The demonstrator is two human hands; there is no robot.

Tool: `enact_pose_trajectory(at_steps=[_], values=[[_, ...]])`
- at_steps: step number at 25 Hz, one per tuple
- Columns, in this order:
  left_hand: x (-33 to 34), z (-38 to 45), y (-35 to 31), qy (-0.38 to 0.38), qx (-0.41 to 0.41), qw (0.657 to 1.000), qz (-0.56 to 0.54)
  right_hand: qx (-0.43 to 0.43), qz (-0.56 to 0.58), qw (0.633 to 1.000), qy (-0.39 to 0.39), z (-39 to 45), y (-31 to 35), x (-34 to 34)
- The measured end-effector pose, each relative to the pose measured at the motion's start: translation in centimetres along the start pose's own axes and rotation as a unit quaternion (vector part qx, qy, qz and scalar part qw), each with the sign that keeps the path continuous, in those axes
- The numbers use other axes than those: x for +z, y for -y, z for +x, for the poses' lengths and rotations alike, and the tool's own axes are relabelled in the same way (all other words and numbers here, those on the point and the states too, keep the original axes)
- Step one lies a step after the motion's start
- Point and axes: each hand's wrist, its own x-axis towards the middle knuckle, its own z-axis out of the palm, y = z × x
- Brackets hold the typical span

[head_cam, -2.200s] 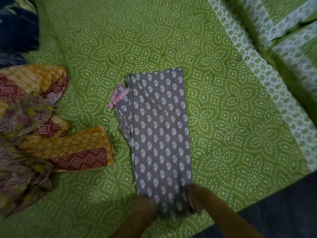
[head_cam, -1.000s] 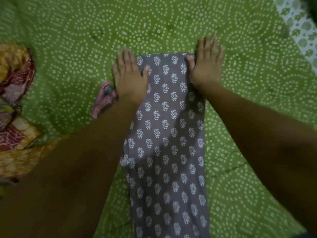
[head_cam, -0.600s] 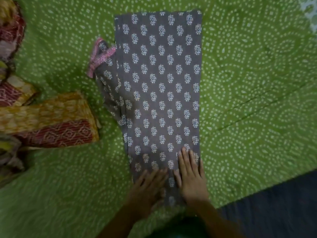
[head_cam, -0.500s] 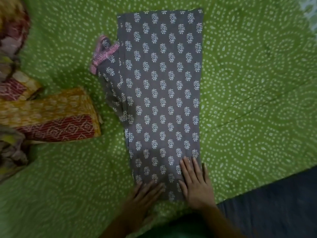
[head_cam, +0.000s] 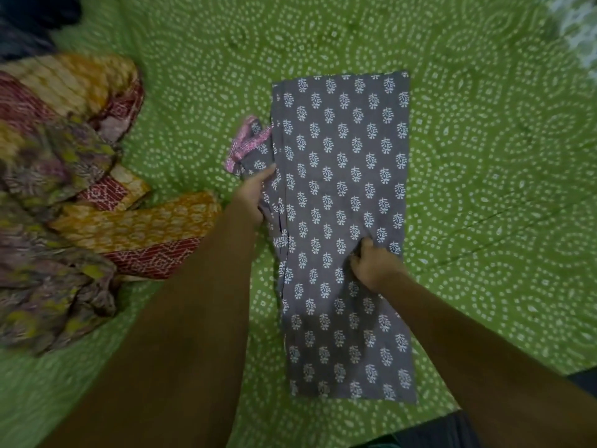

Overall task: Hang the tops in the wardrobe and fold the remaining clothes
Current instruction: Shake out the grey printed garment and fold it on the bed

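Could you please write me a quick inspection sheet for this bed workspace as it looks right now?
Surface: green bedspread with a white dotted pattern, lightly creased.
Job's things: grey printed garment lies flat in a long strip, with a pink-trimmed part sticking out at its left edge.
Clutter: heap of yellow, red and purple clothes at the left, unfolded.
Hands: left hand grips the garment's left edge; right hand pinches the cloth near the right edge, about mid-length.
Cables: nothing seen.
Surroundings: dark fabric at the top left corner; dark floor strip at the bottom edge; blurred.
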Motion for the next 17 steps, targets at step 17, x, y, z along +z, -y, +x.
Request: enact_pose_trajectory(at_steps=[17], values=[[-20.3,-5.8,2.7,-0.302,0.331,0.866,0.223,-0.156,0.028,0.923,-0.352,-7.3,12.9,7.0]])
